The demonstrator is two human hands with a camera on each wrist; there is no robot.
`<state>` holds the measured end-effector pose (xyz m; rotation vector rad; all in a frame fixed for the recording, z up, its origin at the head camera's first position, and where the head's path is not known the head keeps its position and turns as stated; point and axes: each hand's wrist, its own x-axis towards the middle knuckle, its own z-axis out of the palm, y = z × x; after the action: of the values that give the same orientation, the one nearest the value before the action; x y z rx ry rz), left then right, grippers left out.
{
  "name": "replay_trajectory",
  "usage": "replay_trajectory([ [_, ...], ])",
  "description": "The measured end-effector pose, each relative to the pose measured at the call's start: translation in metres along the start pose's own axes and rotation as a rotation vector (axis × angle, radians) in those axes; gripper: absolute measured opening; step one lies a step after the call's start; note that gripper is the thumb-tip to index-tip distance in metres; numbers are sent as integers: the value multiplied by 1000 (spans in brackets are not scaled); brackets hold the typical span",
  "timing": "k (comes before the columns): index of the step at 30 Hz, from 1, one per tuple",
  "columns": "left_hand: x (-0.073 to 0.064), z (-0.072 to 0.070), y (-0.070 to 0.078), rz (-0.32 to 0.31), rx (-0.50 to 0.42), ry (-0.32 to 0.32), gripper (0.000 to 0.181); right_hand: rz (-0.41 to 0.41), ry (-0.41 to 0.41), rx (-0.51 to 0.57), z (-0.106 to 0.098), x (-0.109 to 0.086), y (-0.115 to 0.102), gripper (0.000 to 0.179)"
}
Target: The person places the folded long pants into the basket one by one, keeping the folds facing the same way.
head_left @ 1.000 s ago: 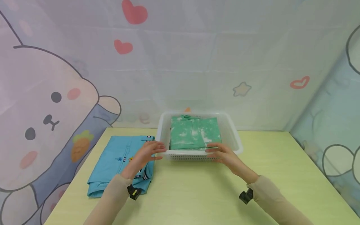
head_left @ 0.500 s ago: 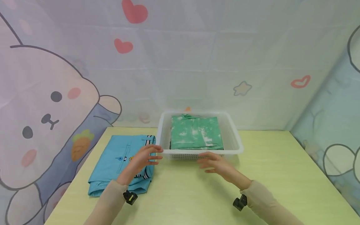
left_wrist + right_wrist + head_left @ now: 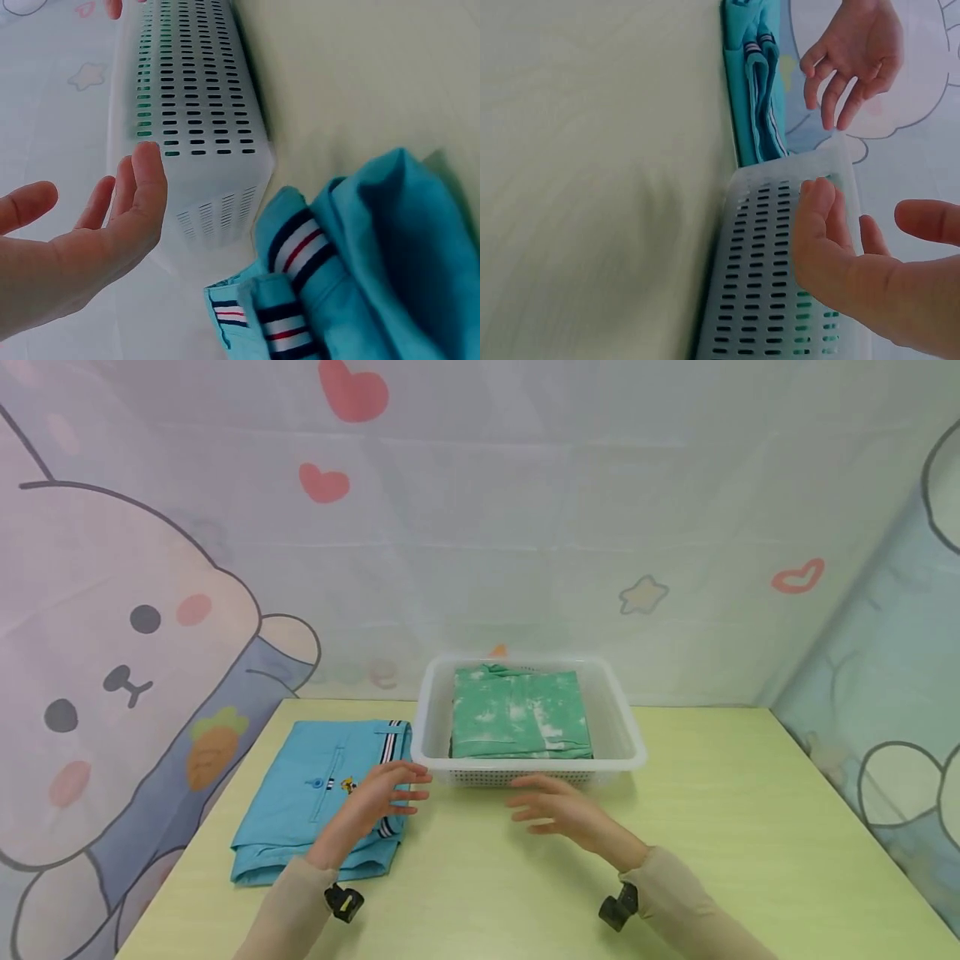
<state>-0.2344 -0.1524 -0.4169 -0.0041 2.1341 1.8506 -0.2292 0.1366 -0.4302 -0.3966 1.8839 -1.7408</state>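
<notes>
Head view shows both hands empty, fingers spread and relaxed, poised just in front of the basket [image 3: 630,727]: the left hand [image 3: 378,797] hovers over the near right corner of the blue shirt [image 3: 315,793], and the right hand [image 3: 558,810] hangs above the table [image 3: 750,827] close to the basket's front wall without touching it. A folded green shirt [image 3: 521,714] already lies flat inside the basket, roughly centred with bare floor on either side. The blue shirt lies folded on the table, just left of the basket, with its striped trim [image 3: 300,251] at the corner nearest the basket, as the left wrist view shows. If the blue shirt is the piece in hand, as it appears to be, it would handle best with both hands slid flat under opposite edges, palms up, so the fold stays together; pinching one corner would likely let the layers drop open. Lifting it level, clearing the basket's rim, and lowering it squarely onto the green shirt should keep the stack even. The basket is light plastic and may slide if nudged.
</notes>
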Motion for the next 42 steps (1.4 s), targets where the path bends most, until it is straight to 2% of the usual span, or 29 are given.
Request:
replay_trajectory([
  [5, 0, 0, -8, -4, -16, -9, 38, 35, -7, 48, 8, 6, 2, 47],
  [10, -1, 4, -10, -6, -24, -24, 39, 50, -32, 92, 17, 14, 3, 47],
  [20, -6, 4, -11, -16, 22, 54, 40, 96, -65, 125, 39, 28, 5, 46],
  [27, -6, -8, -14, -73, 44, 102, 46, 128, -103, 149, 48, 38, 7, 45],
  [30, -7, -16, -13, -81, 42, 104, 47, 146, -110, 162, 52, 42, 9, 44],
  [36, -9, -29, -16, -108, 0, 86, 47, 210, -115, 190, 59, 45, 11, 47],
  [42, -11, -43, -21, -176, -48, 139, 49, 236, -117, 197, 66, 48, 13, 46],
])
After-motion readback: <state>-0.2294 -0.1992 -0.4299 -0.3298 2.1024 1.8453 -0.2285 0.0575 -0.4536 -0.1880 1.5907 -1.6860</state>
